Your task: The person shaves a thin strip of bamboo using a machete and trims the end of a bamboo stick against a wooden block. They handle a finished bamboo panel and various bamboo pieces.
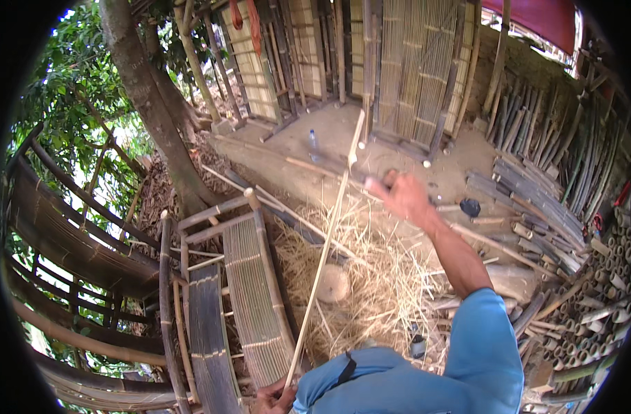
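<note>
My left hand (277,399), low in the picture by my blue-clothed body, is closed around the lower end of a long pale bamboo strip (320,277). The strip slants away from me toward the upper middle, and a whitish nick or split shows near its far end. My right hand (406,198) is stretched out to the right of that far part. Its fingers are wrapped round the handle of a long-bladed knife (333,163); the dark blade is smeared by motion and points left, across the strip. Whether the blade touches the strip I cannot tell.
Pale shavings (388,276) cover the ground around a round wood block (333,283). Bamboo benches (257,297) stand at left, near a tree trunk (153,103). Bamboo panels (419,76) lean at the back. Bamboo poles (536,200) are stacked at right. A plastic bottle (313,141) stands beyond.
</note>
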A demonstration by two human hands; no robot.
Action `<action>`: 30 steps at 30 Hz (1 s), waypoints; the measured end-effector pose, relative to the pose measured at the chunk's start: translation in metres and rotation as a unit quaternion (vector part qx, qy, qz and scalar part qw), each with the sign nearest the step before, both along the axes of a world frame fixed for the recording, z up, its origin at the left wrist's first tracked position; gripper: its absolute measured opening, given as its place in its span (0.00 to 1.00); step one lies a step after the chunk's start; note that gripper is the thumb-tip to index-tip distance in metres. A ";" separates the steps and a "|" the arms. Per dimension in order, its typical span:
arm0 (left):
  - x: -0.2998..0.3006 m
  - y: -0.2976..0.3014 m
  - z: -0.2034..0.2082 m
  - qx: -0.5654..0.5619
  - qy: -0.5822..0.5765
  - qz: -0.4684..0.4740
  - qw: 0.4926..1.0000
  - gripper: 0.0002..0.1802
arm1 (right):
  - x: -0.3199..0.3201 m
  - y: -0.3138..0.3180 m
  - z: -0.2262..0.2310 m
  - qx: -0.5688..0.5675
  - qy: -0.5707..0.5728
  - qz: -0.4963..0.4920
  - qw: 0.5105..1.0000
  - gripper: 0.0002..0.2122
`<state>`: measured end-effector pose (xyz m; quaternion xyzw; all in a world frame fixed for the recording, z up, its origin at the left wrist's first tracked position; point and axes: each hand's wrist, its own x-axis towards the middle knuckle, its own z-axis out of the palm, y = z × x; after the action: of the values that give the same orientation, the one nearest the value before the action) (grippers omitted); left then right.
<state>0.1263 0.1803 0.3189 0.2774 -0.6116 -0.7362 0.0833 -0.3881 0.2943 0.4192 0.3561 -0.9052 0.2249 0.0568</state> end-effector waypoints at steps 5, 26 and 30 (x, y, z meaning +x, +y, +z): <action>0.029 -0.006 -0.005 -0.009 -0.020 -0.012 1.000 0.15 | -0.029 0.009 0.008 -0.050 -0.057 -0.040 0.996 0.39; -0.124 -0.070 0.065 -0.187 0.068 0.053 0.979 0.21 | 0.106 -0.040 -0.070 -0.347 -0.171 0.081 0.919 0.26; -0.159 -0.057 0.080 -0.109 0.098 0.081 0.986 0.24 | 0.139 -0.050 -0.048 -0.188 -0.146 0.066 0.969 0.30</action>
<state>-0.0325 0.1234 0.3988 0.2420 -0.6527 -0.6796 0.2315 -0.2493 0.2446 0.3715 0.3614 -0.8198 0.4436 -0.0253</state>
